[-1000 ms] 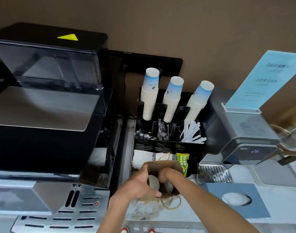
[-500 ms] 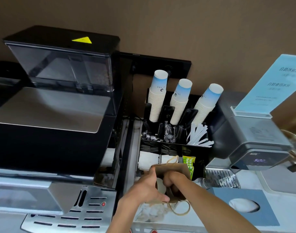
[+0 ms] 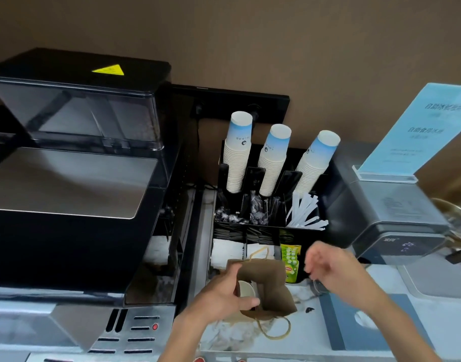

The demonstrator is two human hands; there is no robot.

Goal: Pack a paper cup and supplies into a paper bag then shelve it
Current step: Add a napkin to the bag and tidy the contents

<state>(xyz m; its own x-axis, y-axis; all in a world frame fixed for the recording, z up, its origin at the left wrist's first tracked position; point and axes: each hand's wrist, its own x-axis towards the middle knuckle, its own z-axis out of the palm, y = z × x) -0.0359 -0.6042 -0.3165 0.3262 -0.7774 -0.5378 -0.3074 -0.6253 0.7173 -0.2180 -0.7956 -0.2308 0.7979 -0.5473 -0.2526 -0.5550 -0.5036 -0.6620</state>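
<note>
A brown paper bag (image 3: 272, 286) with twine handles stands on the marble counter, its mouth open. A white paper cup (image 3: 246, 290) sits inside it. My left hand (image 3: 221, 293) grips the bag's left rim. My right hand (image 3: 328, 265) hovers to the right of the bag, blurred, fingers loosely curled with nothing seen in them. Behind the bag a black organizer (image 3: 266, 226) holds stacked cups (image 3: 237, 155), white wrapped straws (image 3: 305, 210), dark sachets, napkins (image 3: 228, 253) and green tea bags (image 3: 291, 259).
A large black coffee machine (image 3: 72, 178) fills the left. A grey dispenser (image 3: 396, 218) with a blue sign (image 3: 420, 129) stands at the right. A blue mat (image 3: 368, 325) lies on the counter near the right front.
My right hand has come out of the bag and moved up and to the right. The left hand keeps its hold on the bag's rim. The camera has moved closer.
</note>
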